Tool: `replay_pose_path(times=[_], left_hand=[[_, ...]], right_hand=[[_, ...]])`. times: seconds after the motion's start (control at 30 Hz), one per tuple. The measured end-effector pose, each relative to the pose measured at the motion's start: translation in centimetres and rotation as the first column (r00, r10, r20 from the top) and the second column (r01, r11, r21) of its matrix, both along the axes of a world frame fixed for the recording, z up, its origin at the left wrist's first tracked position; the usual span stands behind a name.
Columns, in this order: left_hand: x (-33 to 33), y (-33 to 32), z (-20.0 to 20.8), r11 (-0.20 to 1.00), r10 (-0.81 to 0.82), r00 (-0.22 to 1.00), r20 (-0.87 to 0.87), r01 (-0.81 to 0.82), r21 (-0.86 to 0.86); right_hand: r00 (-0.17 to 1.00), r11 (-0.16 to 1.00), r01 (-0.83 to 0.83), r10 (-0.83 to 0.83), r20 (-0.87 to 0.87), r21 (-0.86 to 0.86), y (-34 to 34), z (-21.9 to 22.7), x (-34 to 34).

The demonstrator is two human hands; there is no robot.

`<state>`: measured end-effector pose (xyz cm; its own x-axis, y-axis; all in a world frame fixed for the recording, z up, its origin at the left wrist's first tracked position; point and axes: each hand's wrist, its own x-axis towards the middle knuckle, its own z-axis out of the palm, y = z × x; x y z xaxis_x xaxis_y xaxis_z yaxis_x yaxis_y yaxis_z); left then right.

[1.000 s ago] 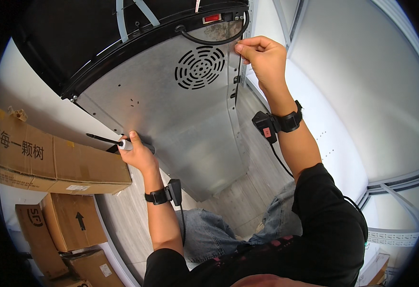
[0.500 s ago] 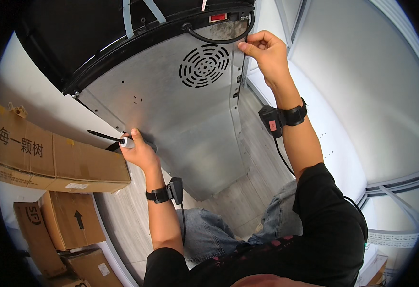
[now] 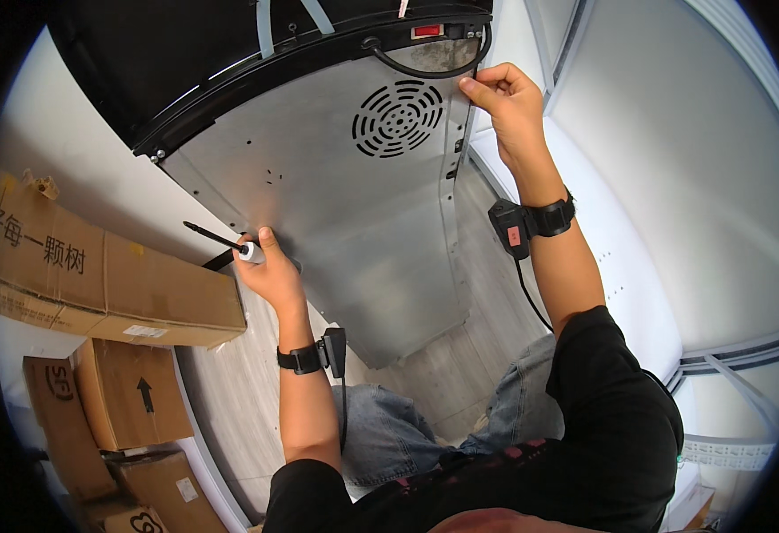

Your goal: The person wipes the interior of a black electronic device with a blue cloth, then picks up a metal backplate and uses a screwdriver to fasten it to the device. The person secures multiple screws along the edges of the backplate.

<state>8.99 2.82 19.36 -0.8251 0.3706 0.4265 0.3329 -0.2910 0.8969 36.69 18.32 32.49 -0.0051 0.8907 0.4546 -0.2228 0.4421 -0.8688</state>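
Note:
A grey sheet-metal panel [image 3: 318,204] with round slotted vents stands tilted in front of me, below the black top [image 3: 167,71] of a machine. My left hand [image 3: 272,277] is closed round a screwdriver [image 3: 251,252] with a pale handle; its black shaft points up and left. That hand lies at the panel's left edge, the thumb laid along the handle. At the upper right, my right hand [image 3: 509,99] is closed on the panel's edge, thumb in front and the other fingers partly hidden behind. A black power cable [image 3: 416,75] loops just above it, near a red switch [image 3: 427,31].
Cardboard boxes stand on the left: a long one [image 3: 114,275] close to my left hand, and a box with an arrow [image 3: 140,395] below it. White wall panels [image 3: 665,178] with metal frames rise on the right. Grey wood-look flooring [image 3: 425,391] shows below the panel.
The machine, its panel and both my hands sit slightly farther right in view. The boxes have shifted a little upward. Both grips look the same.

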Motion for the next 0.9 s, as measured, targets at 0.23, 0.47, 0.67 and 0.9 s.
replay_pose_path(times=[0.23, 0.47, 0.67, 0.9], left_hand=[[0.6, -0.1, -0.1, 1.000, 0.016, 1.000, -0.013, -0.016, -0.017], [0.1, -0.5, -0.7, 0.982, 0.156, 0.972, -0.176, -0.171, -0.074], [1.2, -1.1, 1.5, 0.985, 0.170, 0.973, -0.159, -0.164, 0.048], [1.9, -2.0, 4.3, 0.910, -0.397, 0.911, -0.110, 0.407, 0.085]], right_hand=[[0.999, 1.000, 0.003, -0.002, -0.036, 0.009, 0.1, -0.3, 0.0], [0.997, 1.000, -0.029, 0.028, -0.066, -0.012, 0.1, -0.5, -0.2], [0.999, 1.000, 0.006, -0.007, -0.032, -0.020, 0.2, -0.5, 0.1], [0.999, 1.000, 0.013, -0.013, -0.049, 0.002, 0.1, -0.6, 0.1]])
